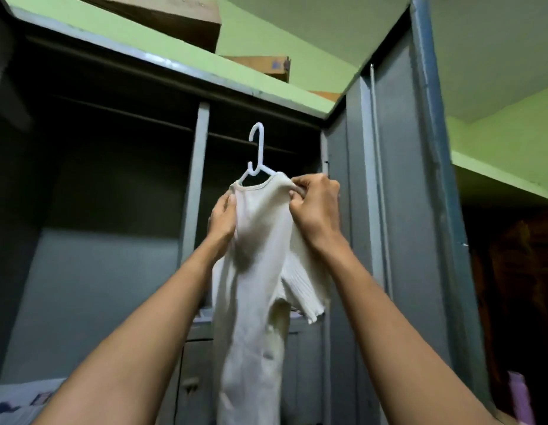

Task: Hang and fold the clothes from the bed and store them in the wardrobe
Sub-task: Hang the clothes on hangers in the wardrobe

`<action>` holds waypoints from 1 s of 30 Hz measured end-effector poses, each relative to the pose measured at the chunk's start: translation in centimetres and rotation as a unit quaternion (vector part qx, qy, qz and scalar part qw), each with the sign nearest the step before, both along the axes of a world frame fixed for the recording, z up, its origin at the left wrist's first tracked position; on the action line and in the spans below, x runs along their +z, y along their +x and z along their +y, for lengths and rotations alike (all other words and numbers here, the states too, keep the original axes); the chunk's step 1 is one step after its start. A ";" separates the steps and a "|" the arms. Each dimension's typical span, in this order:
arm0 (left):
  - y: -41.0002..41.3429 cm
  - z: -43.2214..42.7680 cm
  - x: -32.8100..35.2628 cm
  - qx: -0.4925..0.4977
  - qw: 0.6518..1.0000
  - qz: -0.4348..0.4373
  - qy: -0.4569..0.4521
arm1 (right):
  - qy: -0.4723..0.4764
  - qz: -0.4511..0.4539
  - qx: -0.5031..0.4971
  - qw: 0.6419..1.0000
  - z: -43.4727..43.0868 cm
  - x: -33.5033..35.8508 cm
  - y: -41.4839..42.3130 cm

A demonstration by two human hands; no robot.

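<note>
A cream ribbed garment [257, 271] hangs on a white plastic hanger [258, 148], held up in front of the open grey metal wardrobe [98, 271]. The hanger's hook is level with the dark rail [229, 138] in the right compartment; whether it rests on the rail I cannot tell. My left hand [222, 220] grips the garment's left shoulder. At the right shoulder, my right hand [314, 204] pinches the fabric by the neckline. The garment's lower part drops between my forearms.
The wardrobe door [404, 179] stands open on the right. A vertical divider [194, 185] splits the wardrobe. Cardboard boxes [174, 16] sit on top. Drawers [193, 381] lie low in the right compartment. A light cloth [15, 400] shows at bottom left.
</note>
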State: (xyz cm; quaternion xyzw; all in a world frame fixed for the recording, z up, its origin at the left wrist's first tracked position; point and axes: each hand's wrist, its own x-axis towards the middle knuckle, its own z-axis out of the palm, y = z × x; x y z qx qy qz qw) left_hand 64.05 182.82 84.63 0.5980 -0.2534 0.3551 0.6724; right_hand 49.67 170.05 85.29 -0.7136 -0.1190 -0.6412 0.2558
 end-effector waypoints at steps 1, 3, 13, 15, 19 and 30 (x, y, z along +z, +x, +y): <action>1.1 0.9 1.0 0.019 1.000 -0.009 -0.006 | -0.001 -0.011 0.012 1.000 0.3 1.6 1.5; 2.7 2.6 2.2 0.056 0.998 -0.017 -0.014 | 0.000 -0.021 0.027 0.999 0.8 3.9 4.2; 13.3 9.1 5.1 0.111 0.991 -0.006 -0.069 | 0.013 -0.011 0.052 0.999 4.0 9.3 19.8; 15.6 9.7 5.9 0.102 0.992 -0.010 -0.068 | 0.018 -0.018 0.052 0.998 4.5 10.0 22.2; 20.2 9.8 7.9 0.085 0.994 -0.021 -0.061 | 0.044 -0.047 0.058 0.996 6.2 12.4 27.7; 24.8 10.8 10.7 0.088 0.984 -0.150 0.050 | 0.017 -0.066 0.016 0.998 11.9 16.4 37.1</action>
